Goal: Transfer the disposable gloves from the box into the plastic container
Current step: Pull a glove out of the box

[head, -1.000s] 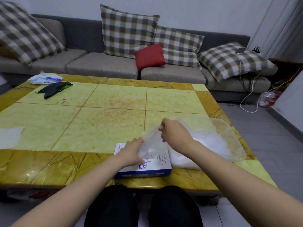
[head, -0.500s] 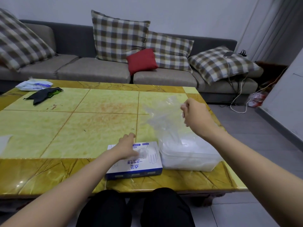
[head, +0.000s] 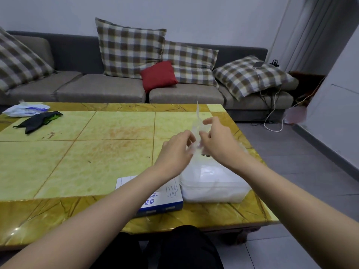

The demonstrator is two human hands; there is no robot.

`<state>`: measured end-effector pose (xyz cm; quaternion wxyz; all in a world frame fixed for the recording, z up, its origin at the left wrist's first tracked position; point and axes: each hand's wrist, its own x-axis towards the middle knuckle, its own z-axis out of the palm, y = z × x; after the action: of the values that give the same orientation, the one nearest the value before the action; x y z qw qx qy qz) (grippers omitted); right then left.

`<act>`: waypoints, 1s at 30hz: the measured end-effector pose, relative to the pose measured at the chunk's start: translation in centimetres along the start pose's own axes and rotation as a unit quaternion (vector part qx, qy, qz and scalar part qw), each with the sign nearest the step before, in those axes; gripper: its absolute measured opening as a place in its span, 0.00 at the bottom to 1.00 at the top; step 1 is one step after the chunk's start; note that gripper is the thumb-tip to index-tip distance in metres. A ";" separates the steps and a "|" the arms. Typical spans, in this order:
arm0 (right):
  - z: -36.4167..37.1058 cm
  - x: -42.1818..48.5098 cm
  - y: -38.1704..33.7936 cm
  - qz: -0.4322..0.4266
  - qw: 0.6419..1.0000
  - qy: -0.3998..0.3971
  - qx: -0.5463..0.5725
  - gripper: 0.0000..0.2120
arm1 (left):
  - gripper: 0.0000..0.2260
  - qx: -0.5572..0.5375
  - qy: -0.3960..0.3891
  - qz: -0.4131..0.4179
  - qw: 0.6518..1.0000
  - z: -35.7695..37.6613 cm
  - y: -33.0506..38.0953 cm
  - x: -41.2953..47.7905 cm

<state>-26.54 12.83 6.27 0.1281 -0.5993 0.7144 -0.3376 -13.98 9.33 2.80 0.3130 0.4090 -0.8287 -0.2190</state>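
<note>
A thin clear disposable glove (head: 197,123) hangs in the air between both hands, one tip sticking upward. My left hand (head: 175,150) pinches its left side and my right hand (head: 217,141) pinches its right side, above the far end of the plastic container (head: 213,189). The container is translucent white, holds a pile of gloves, and stands near the table's front right edge. The white and blue glove box (head: 165,199) lies flat just left of it, partly hidden by my left forearm.
The yellow tiled table (head: 87,156) carries a dark cloth (head: 38,121) and a white wipes pack (head: 25,109) at the far left. A grey sofa (head: 101,90) with checked cushions and a red cushion (head: 158,75) stands behind. Cables trail on the floor at right.
My left hand left the glove box and rose to join the right hand on the glove. The right hand, which pulled the glove up from the box, now holds it over the container.
</note>
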 end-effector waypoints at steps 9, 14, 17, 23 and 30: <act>-1.2 0.5 3.0 -0.147 0.984 -0.032 -0.092 0.16 | 0.06 -0.057 -0.037 0.035 0.997 -1.7 0.2 2.3; -1.3 1.2 3.8 -0.142 0.985 0.005 -0.095 0.07 | 0.07 -0.057 -0.022 0.061 0.996 -2.0 0.6 3.4; -2.4 1.3 4.0 -0.101 0.992 0.041 -0.057 0.07 | 0.07 -0.056 0.011 0.048 0.997 -2.3 0.4 4.2; -4.1 1.8 5.0 -0.059 0.988 0.130 -0.054 0.10 | 0.11 0.038 0.041 0.001 0.998 -0.5 -1.1 5.2; -4.1 1.7 7.4 0.017 0.988 0.134 -0.077 0.07 | 0.35 0.121 -0.112 -0.178 0.970 3.6 -4.1 4.6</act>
<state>-35.06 12.97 4.98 -0.0097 -0.5444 0.7591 -0.3568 -16.45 3.68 -0.72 0.1224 0.5577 -0.7927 -0.2137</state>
